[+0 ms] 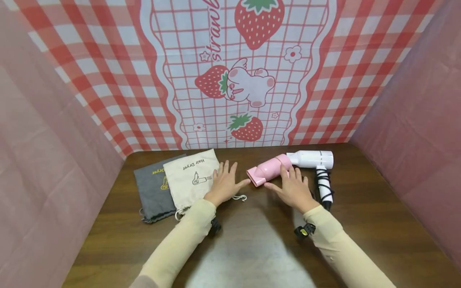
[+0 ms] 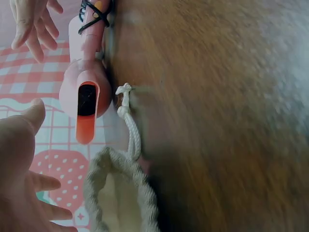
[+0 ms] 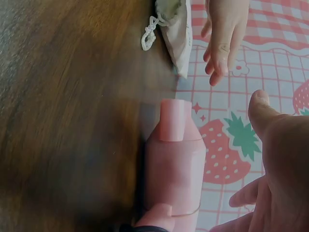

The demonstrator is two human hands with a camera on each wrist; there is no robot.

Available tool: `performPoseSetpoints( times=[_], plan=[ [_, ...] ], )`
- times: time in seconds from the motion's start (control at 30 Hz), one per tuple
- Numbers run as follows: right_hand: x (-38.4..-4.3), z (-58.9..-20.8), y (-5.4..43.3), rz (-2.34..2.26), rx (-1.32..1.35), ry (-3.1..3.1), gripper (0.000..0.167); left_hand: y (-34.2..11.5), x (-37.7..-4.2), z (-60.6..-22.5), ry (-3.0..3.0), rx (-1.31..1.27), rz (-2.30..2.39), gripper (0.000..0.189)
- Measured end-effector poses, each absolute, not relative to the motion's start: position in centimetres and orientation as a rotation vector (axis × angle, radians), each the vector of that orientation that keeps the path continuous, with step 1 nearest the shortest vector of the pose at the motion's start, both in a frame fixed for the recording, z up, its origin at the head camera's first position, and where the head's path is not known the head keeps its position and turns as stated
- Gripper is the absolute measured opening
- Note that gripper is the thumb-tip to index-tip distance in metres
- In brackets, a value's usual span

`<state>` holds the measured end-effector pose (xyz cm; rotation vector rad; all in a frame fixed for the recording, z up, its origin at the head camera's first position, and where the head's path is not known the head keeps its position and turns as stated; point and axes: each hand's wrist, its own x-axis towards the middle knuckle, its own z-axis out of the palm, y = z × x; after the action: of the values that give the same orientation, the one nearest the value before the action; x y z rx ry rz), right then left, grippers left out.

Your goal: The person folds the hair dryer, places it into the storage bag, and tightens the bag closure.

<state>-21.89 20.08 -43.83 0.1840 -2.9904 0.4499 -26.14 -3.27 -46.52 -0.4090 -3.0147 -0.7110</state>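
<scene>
A left hand (image 1: 224,185) and a right hand (image 1: 294,190) reach out over a cream bag (image 1: 187,176) and a pink hair dryer (image 1: 269,170).
The left hand has its fingers spread apart by the right edge of the cream bag, and the right hand has its fingers spread apart over the near side of the pink hair dryer. The pink hair dryer lies on the brown worktop (image 1: 245,248), between the cream bag and a white hair dryer (image 1: 311,159), with its nozzle (image 1: 255,177) on the left. The cream bag (it has a little hair dryer picture on it) lies partly on top of a gray bag (image 1: 153,192). A black cord (image 1: 324,181) winds round the handle of the white hair dryer.
</scene>
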Motion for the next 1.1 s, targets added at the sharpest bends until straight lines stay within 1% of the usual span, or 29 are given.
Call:
performPoseSetpoints(
  times=[0.1,0.7,1.1],
  plan=[
    [-21.8,-43.9,20.3,0.46,0.176,-2.995,0.09,-2.8,-26.4,-46.8,-3.003,-0.423,-0.719,0.086],
    [-21.6,-44.0,21.3,0.457,0.133,-3.083,0.097,-0.7,-27.1,-47.4,-2.983,-0.519,-0.684,0.084],
    [-22.2,-44.2,22.2,0.499,0.091,-3.116,0.1,0.9,-27.3,-47.4,-2.987,-0.571,-0.802,0.085]
  ],
)
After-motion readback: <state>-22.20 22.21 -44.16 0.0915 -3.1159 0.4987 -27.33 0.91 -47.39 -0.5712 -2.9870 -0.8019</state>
